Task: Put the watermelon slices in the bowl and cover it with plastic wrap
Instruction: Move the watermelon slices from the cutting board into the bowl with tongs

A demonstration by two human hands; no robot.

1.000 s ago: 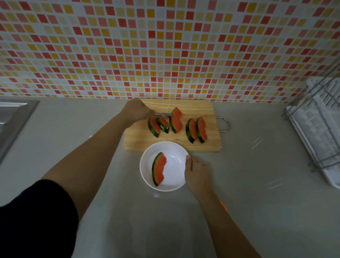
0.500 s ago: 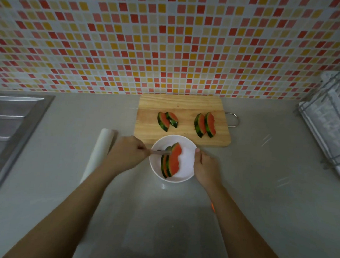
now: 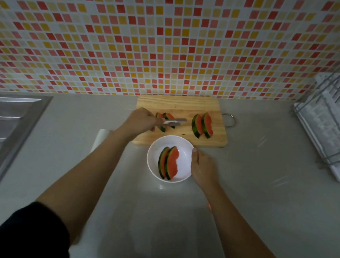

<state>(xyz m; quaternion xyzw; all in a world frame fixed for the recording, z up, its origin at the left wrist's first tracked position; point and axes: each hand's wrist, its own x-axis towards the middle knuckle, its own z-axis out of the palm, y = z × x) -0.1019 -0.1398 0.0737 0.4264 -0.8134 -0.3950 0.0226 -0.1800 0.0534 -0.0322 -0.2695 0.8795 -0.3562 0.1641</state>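
A white bowl (image 3: 184, 149) stands on the counter in front of the wooden cutting board (image 3: 178, 104). Two watermelon slices (image 3: 170, 163) lie in the bowl. On the board, two slices (image 3: 201, 125) stand at the right and two smaller slices (image 3: 166, 117) at the left. My left hand (image 3: 141, 121) grips metal tongs (image 3: 174, 122), whose tips hover over the smaller slices. My right hand (image 3: 202, 167) holds the bowl's right rim. A plastic wrap roll (image 3: 100, 137) lies left of the bowl, partly hidden by my left forearm.
A steel sink (image 3: 10, 124) is set into the counter at the far left. A dish rack (image 3: 330, 125) on a white tray stands at the right edge. The tiled wall rises right behind the board. The board's metal handle (image 3: 229, 120) sticks out to the right.
My left hand carried a slice with the tongs from the board into the bowl, left it there, and has moved back over the board's left slices. The right hand stayed on the bowl.
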